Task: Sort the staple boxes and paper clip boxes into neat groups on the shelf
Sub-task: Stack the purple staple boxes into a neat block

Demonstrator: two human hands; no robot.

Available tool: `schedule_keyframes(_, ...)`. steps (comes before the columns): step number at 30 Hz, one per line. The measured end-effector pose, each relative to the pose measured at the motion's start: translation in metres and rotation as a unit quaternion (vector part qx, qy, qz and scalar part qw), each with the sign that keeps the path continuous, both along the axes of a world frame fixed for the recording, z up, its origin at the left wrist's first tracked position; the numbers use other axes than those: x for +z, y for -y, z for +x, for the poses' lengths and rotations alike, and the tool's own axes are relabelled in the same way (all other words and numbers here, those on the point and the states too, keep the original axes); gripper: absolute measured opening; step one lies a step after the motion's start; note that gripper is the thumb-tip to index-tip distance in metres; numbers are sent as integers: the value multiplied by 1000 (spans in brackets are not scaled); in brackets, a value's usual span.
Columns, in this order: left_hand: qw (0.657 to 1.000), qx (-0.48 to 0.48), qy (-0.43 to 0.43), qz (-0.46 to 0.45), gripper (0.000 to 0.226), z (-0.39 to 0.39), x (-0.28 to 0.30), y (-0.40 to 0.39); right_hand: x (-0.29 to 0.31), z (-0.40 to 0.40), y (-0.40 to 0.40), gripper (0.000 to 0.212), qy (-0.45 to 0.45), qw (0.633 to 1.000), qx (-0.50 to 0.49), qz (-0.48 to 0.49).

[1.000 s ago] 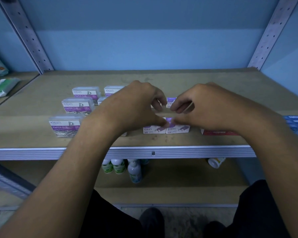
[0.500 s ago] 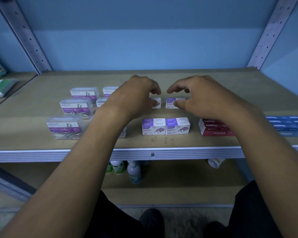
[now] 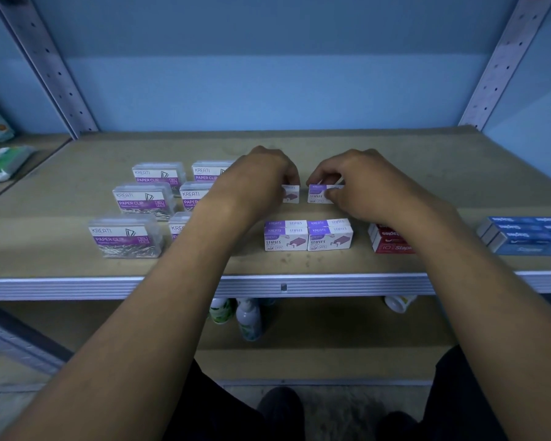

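Observation:
Several clear paper clip boxes (image 3: 126, 238) with purple labels stand in rows at the shelf's left. In the middle, white-and-purple staple boxes (image 3: 308, 236) sit stacked side by side near the front. Behind them are two more white-and-purple staple boxes, a little apart. My left hand (image 3: 256, 179) grips the left rear staple box (image 3: 291, 194), and my right hand (image 3: 360, 183) grips the right rear staple box (image 3: 319, 194). Red staple boxes (image 3: 390, 240) and blue staple boxes (image 3: 528, 235) lie further right.
The wooden shelf (image 3: 299, 265) has a metal front rail and perforated uprights (image 3: 50, 68) at the back corners. Small bottles (image 3: 247, 318) stand on the lower shelf. Green packets (image 3: 0, 160) lie on the neighbouring shelf at the left.
Both hands moved from the front stacked staple boxes back to the rear pair and closed their fingers around those two boxes.

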State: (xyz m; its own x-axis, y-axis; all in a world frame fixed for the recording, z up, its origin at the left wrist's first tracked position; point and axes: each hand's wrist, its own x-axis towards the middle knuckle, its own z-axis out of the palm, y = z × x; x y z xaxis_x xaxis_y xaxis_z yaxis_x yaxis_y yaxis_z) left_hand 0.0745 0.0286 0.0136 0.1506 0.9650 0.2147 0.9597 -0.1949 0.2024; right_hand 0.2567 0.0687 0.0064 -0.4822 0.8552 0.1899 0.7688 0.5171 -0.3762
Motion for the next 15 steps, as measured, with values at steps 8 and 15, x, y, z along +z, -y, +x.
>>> schedule_keyframes(8,999,20,29,5,34,1,9,10,8,2,8,29,-22,1000,7,9)
schedule_keyframes(15,998,11,52,20,30,-2,17,29,19,5,22,27,-43,999,28,-1)
